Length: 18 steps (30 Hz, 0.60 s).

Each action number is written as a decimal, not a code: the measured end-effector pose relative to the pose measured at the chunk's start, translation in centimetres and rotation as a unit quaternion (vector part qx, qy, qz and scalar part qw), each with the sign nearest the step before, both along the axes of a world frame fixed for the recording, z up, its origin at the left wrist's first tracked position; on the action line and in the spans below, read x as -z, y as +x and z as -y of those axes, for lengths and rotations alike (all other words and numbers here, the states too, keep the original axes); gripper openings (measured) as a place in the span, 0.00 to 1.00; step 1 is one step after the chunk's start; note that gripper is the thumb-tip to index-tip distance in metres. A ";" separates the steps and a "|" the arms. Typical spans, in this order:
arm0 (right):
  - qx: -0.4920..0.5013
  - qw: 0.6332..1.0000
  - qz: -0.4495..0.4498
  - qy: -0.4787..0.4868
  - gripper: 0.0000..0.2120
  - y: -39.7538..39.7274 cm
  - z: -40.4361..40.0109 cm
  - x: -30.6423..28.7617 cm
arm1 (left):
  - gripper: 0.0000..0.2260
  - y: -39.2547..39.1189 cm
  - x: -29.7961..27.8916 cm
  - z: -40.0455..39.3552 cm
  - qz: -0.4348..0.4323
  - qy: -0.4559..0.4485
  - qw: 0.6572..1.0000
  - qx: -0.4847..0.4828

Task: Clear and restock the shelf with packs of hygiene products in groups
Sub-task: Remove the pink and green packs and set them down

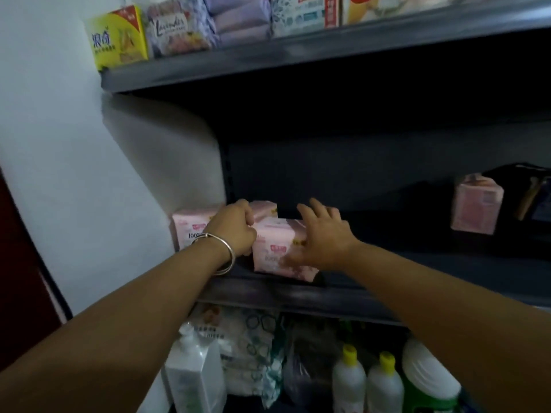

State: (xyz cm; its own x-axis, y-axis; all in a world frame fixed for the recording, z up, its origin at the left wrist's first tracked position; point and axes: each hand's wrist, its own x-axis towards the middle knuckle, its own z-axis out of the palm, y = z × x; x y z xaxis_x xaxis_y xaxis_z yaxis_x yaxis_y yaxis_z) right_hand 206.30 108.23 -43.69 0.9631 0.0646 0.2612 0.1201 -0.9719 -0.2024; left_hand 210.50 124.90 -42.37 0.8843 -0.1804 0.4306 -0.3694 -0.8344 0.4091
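Three pink packs stand at the left end of the dark middle shelf. The front pink pack sits between my hands. My left hand, with a silver bangle on the wrist, curls its fingers round that pack's left top edge. My right hand lies on the pack's right side with fingers straight and spread. A second pink pack stands against the wall at the far left. Behind my left hand a third pink pack shows in part. Another pink pack stands alone at the right of the same shelf.
The upper shelf carries a yellow box, a lavender pack and purple and white packs. Below, white bottles with yellow caps, a white jug and bagged goods fill the lower shelf. A white wall lies to the left.
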 end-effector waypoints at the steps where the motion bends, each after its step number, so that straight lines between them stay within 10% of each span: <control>1: 0.000 1.000 -0.021 0.003 0.50 0.9 -0.1 -0.1 | 0.08 0.9 -0.2 0.1 0.007 -0.007 1.000 -0.007; 18: 0.017 0.994 0.038 0.097 0.40 6.0 5.0 -0.1 | 0.39 9.6 1.3 3.4 -0.096 0.117 0.978 -0.144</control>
State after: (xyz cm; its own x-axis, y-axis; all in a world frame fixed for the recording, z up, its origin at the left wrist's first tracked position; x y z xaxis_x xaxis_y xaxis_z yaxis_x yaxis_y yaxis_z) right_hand 212.32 103.27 -43.57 0.9408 -0.0268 0.3378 0.1095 -0.9194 -0.3778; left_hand 220.07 121.47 -43.64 0.9736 0.0142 0.2276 -0.0406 -0.9714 0.2341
